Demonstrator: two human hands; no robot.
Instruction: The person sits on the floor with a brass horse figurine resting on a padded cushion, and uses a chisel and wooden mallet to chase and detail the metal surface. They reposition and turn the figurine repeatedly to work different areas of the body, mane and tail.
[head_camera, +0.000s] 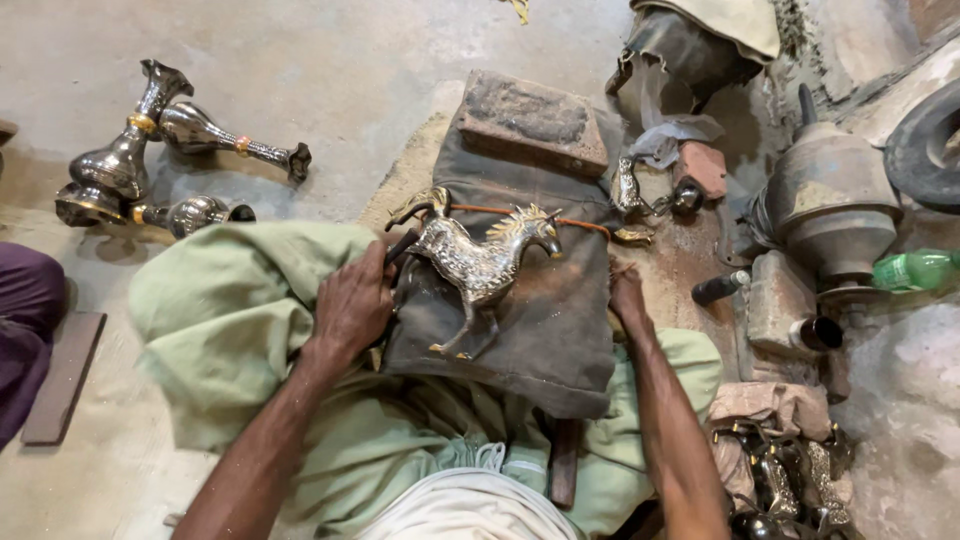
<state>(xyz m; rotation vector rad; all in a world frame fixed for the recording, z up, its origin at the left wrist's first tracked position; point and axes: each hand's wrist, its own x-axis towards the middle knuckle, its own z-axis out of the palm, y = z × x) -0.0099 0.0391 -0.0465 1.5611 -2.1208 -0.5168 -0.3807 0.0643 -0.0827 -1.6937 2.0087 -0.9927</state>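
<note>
Near the frame's middle, our left hand (352, 303) closes its fingers on the metal horse (478, 262), steadying it flat on the dark cloth (545, 340) over our lap; our right hand (627, 297) presses curled fingers on the cloth's edge, holding nothing. 3 vases (150, 150) lie upper left.

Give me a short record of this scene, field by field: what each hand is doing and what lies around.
setting: person seated on a concrete floor, dark cloth over the lap
left hand: grips the rear of a shiny metal horse figurine lying on the cloth
right hand: rests on the cloth's edge, holding nothing visible
far left: metal vases lying on the floor
right: grey metal vessel, green plastic bottle
above horse: worn brick-like block
</note>
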